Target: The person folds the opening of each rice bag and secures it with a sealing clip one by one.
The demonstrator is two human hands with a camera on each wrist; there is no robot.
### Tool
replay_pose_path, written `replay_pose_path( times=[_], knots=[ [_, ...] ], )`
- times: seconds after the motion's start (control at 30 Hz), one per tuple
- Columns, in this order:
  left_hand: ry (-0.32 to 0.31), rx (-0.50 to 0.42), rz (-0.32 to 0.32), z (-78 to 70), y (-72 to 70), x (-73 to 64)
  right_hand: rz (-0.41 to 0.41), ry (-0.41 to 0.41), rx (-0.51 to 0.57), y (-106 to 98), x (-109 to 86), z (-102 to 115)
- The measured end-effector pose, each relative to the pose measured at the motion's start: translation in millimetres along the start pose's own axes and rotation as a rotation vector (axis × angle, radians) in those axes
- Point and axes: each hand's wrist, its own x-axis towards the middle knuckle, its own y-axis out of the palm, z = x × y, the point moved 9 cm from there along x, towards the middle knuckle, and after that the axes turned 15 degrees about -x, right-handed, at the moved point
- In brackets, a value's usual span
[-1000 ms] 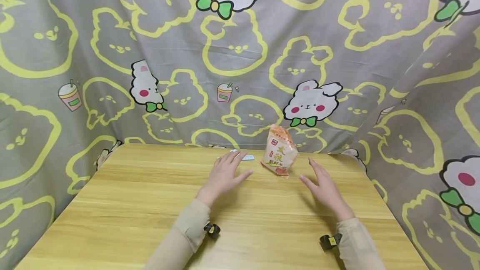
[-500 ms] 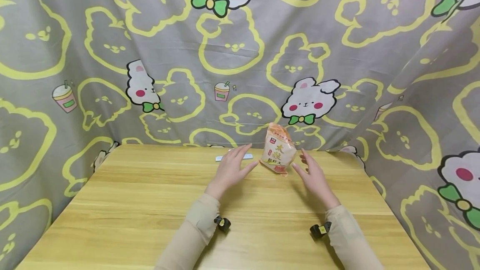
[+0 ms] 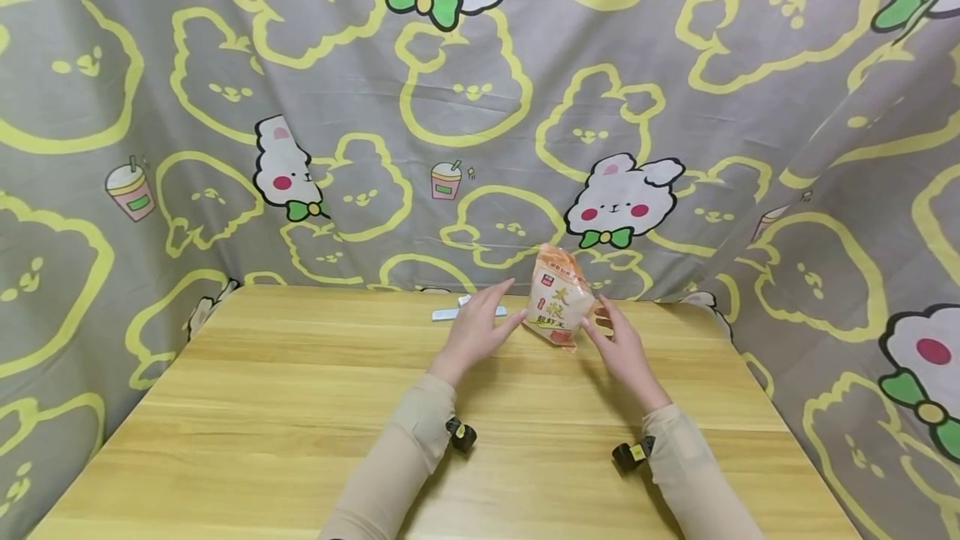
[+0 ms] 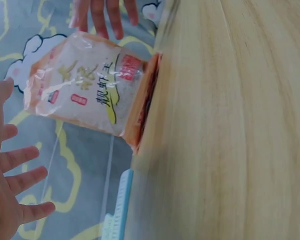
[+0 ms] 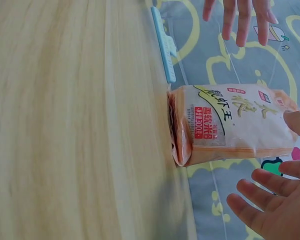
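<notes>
A white and orange plastic bag of rice (image 3: 553,305) stands upright near the back of the table, leaning slightly. To its left is my left hand (image 3: 477,330), fingers spread and palm toward the bag. My right hand (image 3: 624,350) is on the other side, thumb and fingers apart close to the bag's right edge. In the left wrist view a gap shows between the left hand (image 4: 12,175) and the bag (image 4: 87,82). The right wrist view has the right hand's thumb (image 5: 296,122) close beside the bag's top; whether it touches cannot be told.
A light-blue, long plastic strip that looks like a bag clip (image 3: 444,315) lies behind my left hand, partly hidden. The wooden table (image 3: 300,407) ends at a grey patterned curtain (image 3: 480,215), with more curtain on both sides.
Both hands have moved in toward the bag, the left one rightward and the right one leftward. More of the blue strip shows now. The bag stays in place.
</notes>
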Motion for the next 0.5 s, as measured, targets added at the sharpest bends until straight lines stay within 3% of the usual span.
replay_pose_path(
  times=[0.33, 0.5],
  knots=[
    [-0.065, -0.062, 0.003, 14.3, 12.3, 8.6, -0.010, 0.052, 0.051, 3.5, 5.1, -7.6],
    [-0.108, -0.138, 0.009, 20.3, 17.5, 13.5, 0.000, 0.083, 0.097, 6.9, 6.4, -7.8]
  ],
)
